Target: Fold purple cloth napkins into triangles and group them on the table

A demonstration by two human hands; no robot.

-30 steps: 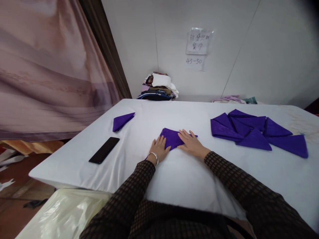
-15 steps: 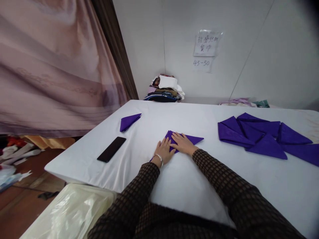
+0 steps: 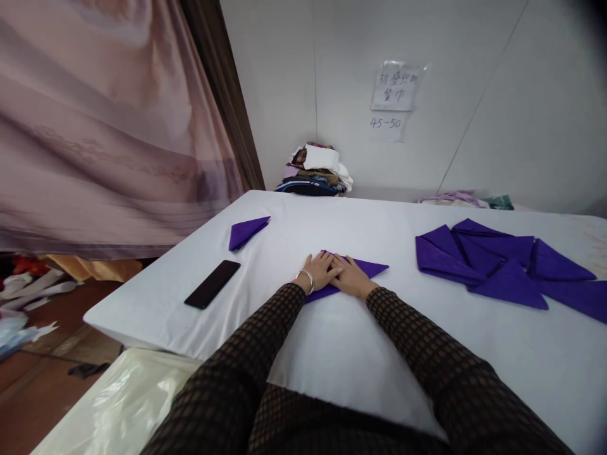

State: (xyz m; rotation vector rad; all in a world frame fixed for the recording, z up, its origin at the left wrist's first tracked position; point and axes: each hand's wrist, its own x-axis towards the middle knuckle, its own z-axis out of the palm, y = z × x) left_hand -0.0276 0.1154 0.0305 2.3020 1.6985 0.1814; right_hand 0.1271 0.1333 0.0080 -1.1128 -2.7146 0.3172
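A folded purple cloth napkin (image 3: 374, 268) lies on the white-covered table in front of me, its pointed end toward the right. My left hand (image 3: 320, 270), with a silver bracelet at the wrist, rests on the napkin's left part with fingers stretched out. Beside it, my right hand (image 3: 349, 275) presses flat on the middle of the cloth, fingers extended. The two hands touch around the fingertips and thumbs. Much of the napkin is hidden beneath them.
Several folded purple napkins (image 3: 507, 284) lie at the right. A single folded napkin (image 3: 246, 232) and a black phone (image 3: 212, 284) are at the left. Behind the table (image 3: 370, 224) stands a clothes pile (image 3: 315, 169). Plastic sheeting (image 3: 137, 398) covers a surface at lower left.
My left hand has shifted up along the napkin's left part, closer to my right hand. The lower edge of the cloth now shows below it. The right hand has stayed nearly in place.
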